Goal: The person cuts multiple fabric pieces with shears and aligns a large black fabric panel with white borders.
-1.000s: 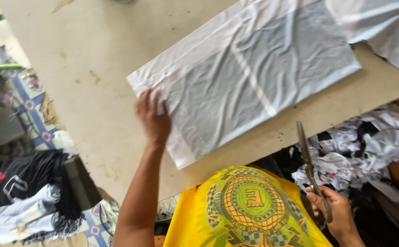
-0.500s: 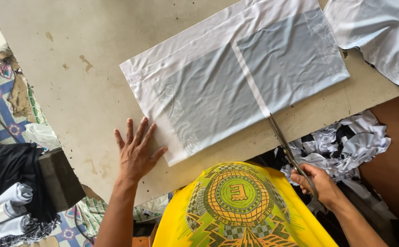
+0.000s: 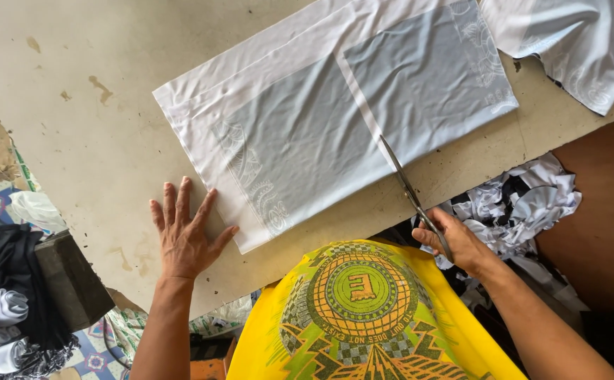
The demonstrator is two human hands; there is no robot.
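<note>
Left hand (image 3: 186,236) splayed flat on table (image 3: 89,141) (touching fabric (image 3: 307,134)); right hand (image 3: 458,243) grips scissors (image 3: 409,190).

Left hand (image 3: 184,236) lies flat, palm down, fingers spread wide and pointing away from the body, thumb angled out to the right. Its forearm runs straight back toward the bottom edge of the view, bare, wrist in line with the hand. Right hand (image 3: 458,243) sits lower right, curled closed in a grip, knuckles up, thumb toward the left. Its bare forearm slants back to the lower right corner, wrist slightly bent. The two hands are well apart.
</note>
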